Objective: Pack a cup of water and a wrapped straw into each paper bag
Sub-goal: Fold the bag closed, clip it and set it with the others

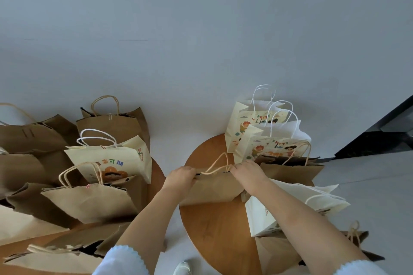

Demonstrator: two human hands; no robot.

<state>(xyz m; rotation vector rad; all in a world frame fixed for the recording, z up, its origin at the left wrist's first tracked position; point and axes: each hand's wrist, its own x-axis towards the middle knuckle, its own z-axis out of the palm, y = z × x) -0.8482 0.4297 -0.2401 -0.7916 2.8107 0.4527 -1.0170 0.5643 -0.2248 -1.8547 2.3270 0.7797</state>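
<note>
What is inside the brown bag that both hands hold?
Only a dark slit shows at the mouth of the brown bag, between the left hand and right hand. Its contents are hidden.

- The inside of the brown paper bag (212, 187) cannot be seen; whether a cup or straw lies in it cannot be told.
- The fingertips of the left hand (180, 177) and the right hand (248, 172) curl out of sight over its rim.
- The round worktop (214, 230) is cut by the bottom edge.
- The brown bags (20, 140) at far left run off the frame.
</note>
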